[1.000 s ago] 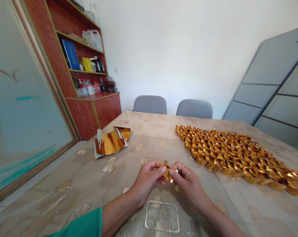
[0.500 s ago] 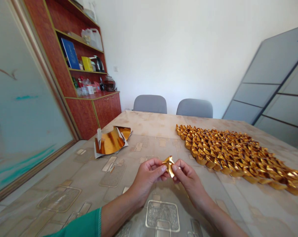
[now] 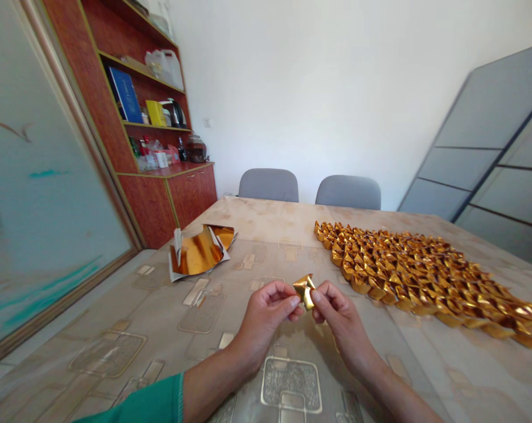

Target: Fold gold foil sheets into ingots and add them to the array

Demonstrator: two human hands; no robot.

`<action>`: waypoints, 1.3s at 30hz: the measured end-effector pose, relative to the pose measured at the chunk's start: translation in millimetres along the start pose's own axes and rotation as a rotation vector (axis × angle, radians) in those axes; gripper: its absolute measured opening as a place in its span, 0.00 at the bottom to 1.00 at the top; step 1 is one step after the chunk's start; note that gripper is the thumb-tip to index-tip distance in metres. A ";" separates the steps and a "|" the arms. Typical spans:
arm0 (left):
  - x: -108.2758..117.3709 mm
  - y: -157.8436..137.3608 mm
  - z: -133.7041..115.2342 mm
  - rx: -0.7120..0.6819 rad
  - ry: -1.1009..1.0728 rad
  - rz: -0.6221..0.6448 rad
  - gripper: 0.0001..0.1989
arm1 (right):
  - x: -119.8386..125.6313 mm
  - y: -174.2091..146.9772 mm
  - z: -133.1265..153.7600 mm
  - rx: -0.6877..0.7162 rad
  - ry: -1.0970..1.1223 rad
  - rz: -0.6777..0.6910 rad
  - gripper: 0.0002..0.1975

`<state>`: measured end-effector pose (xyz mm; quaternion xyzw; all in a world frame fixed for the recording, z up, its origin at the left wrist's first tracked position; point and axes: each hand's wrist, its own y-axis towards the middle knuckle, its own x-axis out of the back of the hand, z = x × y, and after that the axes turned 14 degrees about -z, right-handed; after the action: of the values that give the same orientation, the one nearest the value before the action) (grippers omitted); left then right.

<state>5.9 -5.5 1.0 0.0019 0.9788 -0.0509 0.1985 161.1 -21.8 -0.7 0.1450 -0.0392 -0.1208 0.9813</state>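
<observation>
A small folded piece of shiny gold foil paper point(image 3: 304, 289) is held up over the near middle of the table, between my two hands. My left hand point(image 3: 270, 305) pinches its left side between thumb and fingers. From the other side, my right hand point(image 3: 336, 306) grips its right edge with thumb and forefinger. On the table to the right lie many similar gold folded paper pieces point(image 3: 398, 261), packed closely in rows. To the left rests a loose stack of gold foil sheets point(image 3: 199, 252) with white edges, some of them curled.
A patterned, covered table point(image 3: 195, 364) fills the foreground. Two grey chairs point(image 3: 268, 185) stand at its far side against a white wall. On the left are a red wooden cabinet point(image 3: 190, 187) with shelves of household items and a frosted sliding door point(image 3: 49, 194). Grey panels point(image 3: 464, 158) lean at the right.
The foil piece has turned and risen slightly in my fingers, and its folded point now shows more. My fingers have shifted their hold a little. The stack and the rows stay put.
</observation>
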 end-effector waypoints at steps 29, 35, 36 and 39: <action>1.7 2.3 6.0 0.328 -0.174 -0.016 0.19 | -6.1 -8.4 -0.2 0.240 -0.203 -0.029 0.15; 2.8 3.6 2.4 0.339 -0.222 0.054 0.17 | -1.4 -5.6 3.3 0.022 0.152 0.116 0.22; 3.1 3.3 1.7 0.335 -0.229 0.079 0.17 | -0.5 -4.6 3.1 -0.040 0.228 0.135 0.23; 5.1 2.0 1.1 0.297 -0.221 0.178 0.15 | 1.4 -2.9 1.9 -0.208 0.363 0.190 0.21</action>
<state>1.7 -3.8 -2.2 0.1119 0.9287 -0.1771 0.3060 161.6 -25.4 0.3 0.0581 0.1370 -0.0031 0.9889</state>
